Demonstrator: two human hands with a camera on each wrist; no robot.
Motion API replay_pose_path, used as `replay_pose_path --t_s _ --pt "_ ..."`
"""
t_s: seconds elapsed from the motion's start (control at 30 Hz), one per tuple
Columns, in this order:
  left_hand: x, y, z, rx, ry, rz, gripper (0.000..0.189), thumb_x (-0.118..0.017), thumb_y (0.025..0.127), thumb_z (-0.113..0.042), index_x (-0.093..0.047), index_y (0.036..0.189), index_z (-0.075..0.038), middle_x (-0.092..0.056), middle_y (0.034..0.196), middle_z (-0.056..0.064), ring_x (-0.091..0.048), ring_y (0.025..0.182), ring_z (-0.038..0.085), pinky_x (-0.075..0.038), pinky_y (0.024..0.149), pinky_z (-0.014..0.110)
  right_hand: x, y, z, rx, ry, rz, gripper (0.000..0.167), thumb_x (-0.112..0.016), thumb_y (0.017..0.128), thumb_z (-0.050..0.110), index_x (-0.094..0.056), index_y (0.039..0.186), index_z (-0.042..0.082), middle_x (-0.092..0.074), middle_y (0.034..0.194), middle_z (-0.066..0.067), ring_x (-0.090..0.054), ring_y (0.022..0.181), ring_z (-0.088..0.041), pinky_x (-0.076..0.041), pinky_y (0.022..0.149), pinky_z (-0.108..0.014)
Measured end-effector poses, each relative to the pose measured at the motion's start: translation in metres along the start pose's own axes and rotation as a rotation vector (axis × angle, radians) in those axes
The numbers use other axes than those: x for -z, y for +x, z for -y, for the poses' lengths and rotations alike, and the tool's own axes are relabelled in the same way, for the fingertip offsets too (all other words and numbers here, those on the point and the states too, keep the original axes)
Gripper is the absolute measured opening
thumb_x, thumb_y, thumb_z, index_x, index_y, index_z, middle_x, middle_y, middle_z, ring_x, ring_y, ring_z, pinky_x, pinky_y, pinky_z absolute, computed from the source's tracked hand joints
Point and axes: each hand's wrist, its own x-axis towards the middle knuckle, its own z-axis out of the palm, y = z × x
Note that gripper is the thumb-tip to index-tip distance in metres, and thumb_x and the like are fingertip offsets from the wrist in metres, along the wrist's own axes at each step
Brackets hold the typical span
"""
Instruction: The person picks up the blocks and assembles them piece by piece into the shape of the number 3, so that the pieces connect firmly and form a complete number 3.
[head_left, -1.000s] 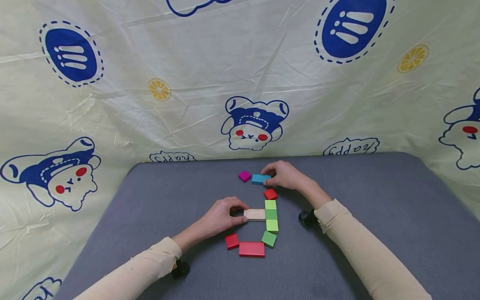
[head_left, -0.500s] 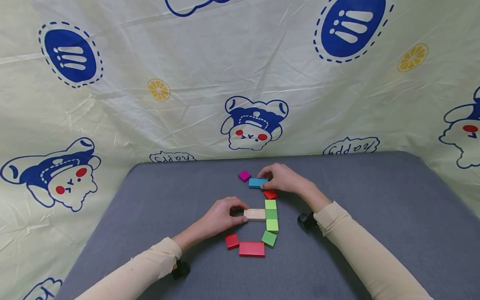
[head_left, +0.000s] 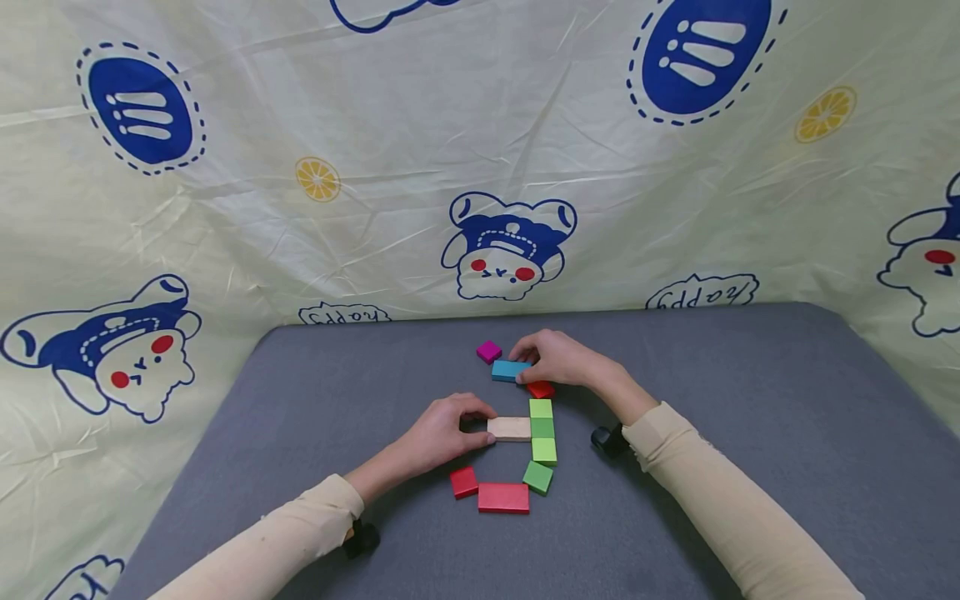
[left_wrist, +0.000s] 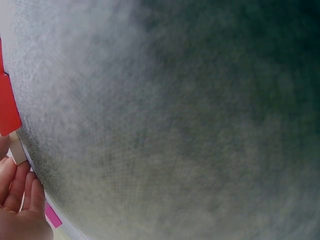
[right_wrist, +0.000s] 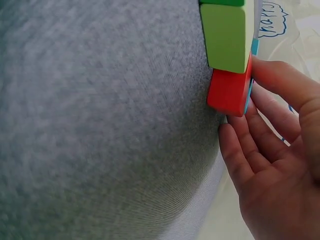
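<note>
In the head view my right hand (head_left: 561, 358) pinches the right end of a blue block (head_left: 508, 371) lying on the table. A magenta block (head_left: 489, 352) sits just behind it, and a red block (head_left: 541, 389) is partly under the hand's edge. My left hand (head_left: 448, 429) pinches the left end of a pale wooden block (head_left: 510, 429), whose right end meets a column of green blocks (head_left: 542, 429). From the right wrist, the red block (right_wrist: 229, 92) hides most of the blue one. The left wrist view shows the left fingers at the wooden block (left_wrist: 18, 148).
Nearer the front lie a tilted green block (head_left: 537, 478), a long red block (head_left: 503, 498) and a small red block (head_left: 463, 482). They stand on a grey cloth-covered table (head_left: 675, 517). A printed sheet (head_left: 390, 242) hangs behind the far edge.
My right hand has slid the blue block left and slightly toward the front, to just in front of the magenta block. My left hand has stayed on the wooden block.
</note>
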Motion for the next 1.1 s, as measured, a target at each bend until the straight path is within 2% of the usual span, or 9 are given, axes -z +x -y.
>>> replay_pose_path --t_s 0.4,0.8,1.1 --pt "-0.0001 0.0006 0.0012 -0.009 0.007 -0.003 0.025 -0.074 0.089 -0.019 -0.071 0.114 -0.016 -0.062 0.102 -0.008 -0.056 0.096 0.009 -0.048 0.087 0.03 -0.0002 0.0006 -0.0035 0.0 0.005 -0.017 0.023 -0.068 0.094 0.016 -0.07 0.117 0.011 -0.066 0.104 -0.002 -0.057 0.092 -0.02 -0.049 0.085 -0.035" --pt "0.0005 -0.0007 -0.001 0.002 0.004 -0.007 0.025 -0.074 0.089 -0.019 -0.071 0.114 -0.016 -0.062 0.102 -0.008 -0.057 0.097 0.01 -0.048 0.088 0.03 -0.002 -0.0029 -0.0015 -0.001 0.007 -0.021 0.022 -0.067 0.094 0.014 -0.071 0.116 0.012 -0.066 0.1 -0.002 -0.057 0.09 -0.02 -0.049 0.083 -0.035" --pt "-0.0001 -0.0005 -0.0016 0.01 0.002 0.0 0.026 -0.074 0.089 -0.019 -0.07 0.115 -0.016 -0.062 0.104 -0.008 -0.056 0.097 0.009 -0.048 0.088 0.03 -0.0036 -0.0062 -0.0014 -0.003 0.0 -0.03 0.023 -0.067 0.094 0.015 -0.07 0.116 0.012 -0.066 0.103 -0.002 -0.058 0.092 -0.02 -0.049 0.087 -0.037"
